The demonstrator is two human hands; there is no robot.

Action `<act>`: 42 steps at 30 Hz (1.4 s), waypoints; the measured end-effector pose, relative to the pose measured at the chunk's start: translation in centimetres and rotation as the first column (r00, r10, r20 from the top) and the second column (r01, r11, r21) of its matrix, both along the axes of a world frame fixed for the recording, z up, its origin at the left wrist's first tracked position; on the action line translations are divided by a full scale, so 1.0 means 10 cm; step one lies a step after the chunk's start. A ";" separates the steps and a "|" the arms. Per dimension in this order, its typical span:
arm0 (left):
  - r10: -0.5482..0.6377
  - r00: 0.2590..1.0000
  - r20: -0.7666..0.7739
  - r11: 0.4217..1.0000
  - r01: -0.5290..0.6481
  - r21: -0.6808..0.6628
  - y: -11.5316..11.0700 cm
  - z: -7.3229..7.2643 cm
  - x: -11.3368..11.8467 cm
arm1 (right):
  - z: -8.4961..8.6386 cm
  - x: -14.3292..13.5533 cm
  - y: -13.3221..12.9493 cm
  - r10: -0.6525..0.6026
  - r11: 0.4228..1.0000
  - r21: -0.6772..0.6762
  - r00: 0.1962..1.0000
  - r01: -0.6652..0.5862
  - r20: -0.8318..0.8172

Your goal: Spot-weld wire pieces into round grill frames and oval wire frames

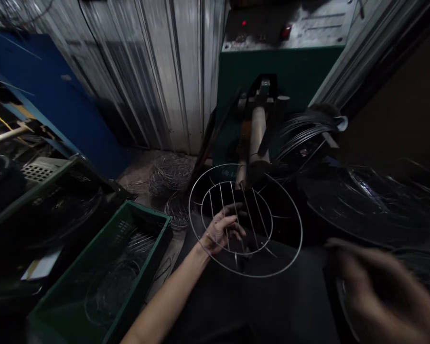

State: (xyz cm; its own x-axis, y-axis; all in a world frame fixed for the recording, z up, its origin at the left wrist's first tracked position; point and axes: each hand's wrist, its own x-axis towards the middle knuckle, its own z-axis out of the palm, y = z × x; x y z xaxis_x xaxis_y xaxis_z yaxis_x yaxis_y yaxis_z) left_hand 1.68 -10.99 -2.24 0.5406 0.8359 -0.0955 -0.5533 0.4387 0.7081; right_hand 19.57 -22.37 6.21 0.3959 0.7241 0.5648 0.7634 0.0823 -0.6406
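A round wire rack (251, 276), with an outer ring, a smaller inner ring and several parallel bars, is held tilted in front of a green machine (315, 71). My left hand (220, 231) grips it at the lower left, its fingers curled among the bars. The rack's far bars meet the tip of the machine's lower metal arm (241, 174), whose exact contact is too dark to see. My right hand (376, 291), smeared by motion, is at the lower right, apart from the rack. Whether it holds anything is unclear.
A green plastic crate (129, 208) with wire pieces stands at left, beside a dark bin (68, 177). Tangled wire bundles (172, 172) lie on the floor near the corrugated wall (157, 71). A wire coil (308, 126) and more wire rings (365, 200) are at right.
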 end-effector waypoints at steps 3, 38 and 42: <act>-0.022 0.998 -0.058 0.999 0.024 0.032 0.08 -0.04 -0.12 | -0.21 0.42 0.52 -0.134 0.974 -0.220 0.932 0.061 -0.337; -0.013 0.994 -0.106 0.997 0.021 0.071 0.24 0.08 -0.33 | -0.57 -0.02 1.70 0.258 0.942 -0.084 0.858 -0.326 -0.444; -0.218 0.971 -0.100 0.972 0.225 0.069 0.44 0.10 -0.42 | -0.54 -0.04 1.76 0.270 0.929 -0.085 0.820 -0.359 -0.505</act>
